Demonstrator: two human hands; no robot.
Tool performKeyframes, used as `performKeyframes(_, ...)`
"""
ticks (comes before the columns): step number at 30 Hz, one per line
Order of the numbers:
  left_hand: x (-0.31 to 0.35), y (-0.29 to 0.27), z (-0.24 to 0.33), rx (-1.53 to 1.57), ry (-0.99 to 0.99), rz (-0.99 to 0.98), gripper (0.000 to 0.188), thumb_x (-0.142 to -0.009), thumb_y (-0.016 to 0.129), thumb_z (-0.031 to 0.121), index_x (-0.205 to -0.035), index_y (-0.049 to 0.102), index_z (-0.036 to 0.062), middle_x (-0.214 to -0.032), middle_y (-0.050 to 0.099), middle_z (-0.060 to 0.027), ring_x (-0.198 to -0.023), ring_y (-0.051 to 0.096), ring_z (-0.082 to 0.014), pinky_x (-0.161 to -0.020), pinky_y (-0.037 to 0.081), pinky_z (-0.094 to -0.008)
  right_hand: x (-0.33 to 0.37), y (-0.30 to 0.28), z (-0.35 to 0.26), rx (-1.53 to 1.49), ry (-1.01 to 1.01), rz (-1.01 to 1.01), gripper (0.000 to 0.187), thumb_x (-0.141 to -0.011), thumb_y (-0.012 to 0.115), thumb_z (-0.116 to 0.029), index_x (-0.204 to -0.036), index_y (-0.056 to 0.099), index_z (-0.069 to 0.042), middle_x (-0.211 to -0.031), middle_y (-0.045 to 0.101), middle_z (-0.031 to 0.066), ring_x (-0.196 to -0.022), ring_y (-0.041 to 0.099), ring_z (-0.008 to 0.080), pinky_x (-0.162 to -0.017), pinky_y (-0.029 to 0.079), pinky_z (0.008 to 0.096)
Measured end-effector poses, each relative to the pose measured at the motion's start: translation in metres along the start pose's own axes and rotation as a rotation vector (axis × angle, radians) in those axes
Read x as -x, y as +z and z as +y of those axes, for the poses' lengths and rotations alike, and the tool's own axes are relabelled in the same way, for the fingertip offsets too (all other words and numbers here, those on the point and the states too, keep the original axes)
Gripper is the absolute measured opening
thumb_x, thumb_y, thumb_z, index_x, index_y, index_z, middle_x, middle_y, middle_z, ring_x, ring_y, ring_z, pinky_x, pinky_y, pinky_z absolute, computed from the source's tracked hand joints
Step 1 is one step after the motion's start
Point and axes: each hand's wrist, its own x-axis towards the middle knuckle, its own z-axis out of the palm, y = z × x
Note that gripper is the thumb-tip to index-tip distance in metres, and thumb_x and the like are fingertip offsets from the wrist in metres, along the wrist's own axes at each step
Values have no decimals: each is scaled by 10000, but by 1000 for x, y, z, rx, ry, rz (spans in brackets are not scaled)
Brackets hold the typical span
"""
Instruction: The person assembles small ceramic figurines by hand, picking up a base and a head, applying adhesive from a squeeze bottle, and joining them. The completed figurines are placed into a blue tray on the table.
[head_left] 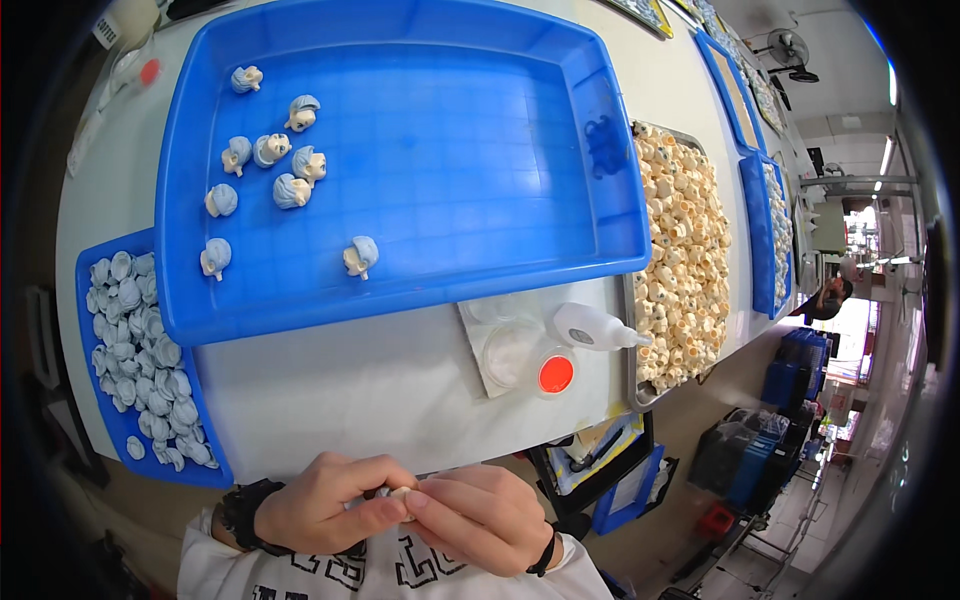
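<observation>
Close to my body at the table's near edge, my left hand (335, 505) and my right hand (480, 515) meet with their fingertips pinched together. Between them is a small cream doll head (404, 497), mostly covered by the fingers. A bit of something grey-blue shows beside it, too hidden to name. Beyond my hands, a large blue tray (450, 160) holds several doll heads (292, 191) with pale blue hair, scattered toward its left side. A smaller blue tray (218, 462) at the left is heaped with pale blue hair pieces (145, 350).
Right of the big tray, a metal tray (640, 398) is full of bare cream doll heads (685, 250). A white squeeze bottle (590, 328) lies near a round container with a red-orange centre (555, 374). Below the table's right side sits a black crate (600, 450). Another person (828, 298) is far right.
</observation>
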Motion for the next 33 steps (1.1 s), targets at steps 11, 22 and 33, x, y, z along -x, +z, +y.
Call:
performKeyframes(11, 2, -6, -4, -46, 53, -32, 265, -898, 522, 266, -907, 568, 4, -732, 605, -94, -583, 570, -185, -536, 433, -257, -3, 1, -7, -55, 119, -9, 332, -634, 704, 20, -947, 606, 68, -786, 608, 107, -632, 591, 196, -520, 485, 257)
performKeyframes(22, -8, -3, -2, -77, 232, 28, 366, -885, 515, 355, -846, 614, 4, -693, 596, -89, -552, 552, -161, -503, 408, -255, 4, -24, -3, -69, 34, -10, 269, -662, 726, -58, -882, 614, 49, -708, 621, 132, -649, 631, 221, -524, 511, 292)
performKeyframes(33, -13, -8, -3, 2, 258, 116, 260, -828, 472, 165, -975, 592, -12, -751, 595, -93, -573, 493, -123, -550, 394, -243, -33, -78, 16, 516, 476, -46, 306, -582, 709, 19, -872, 622, -22, -752, 616, 104, -625, 581, 231, -549, 451, 296)
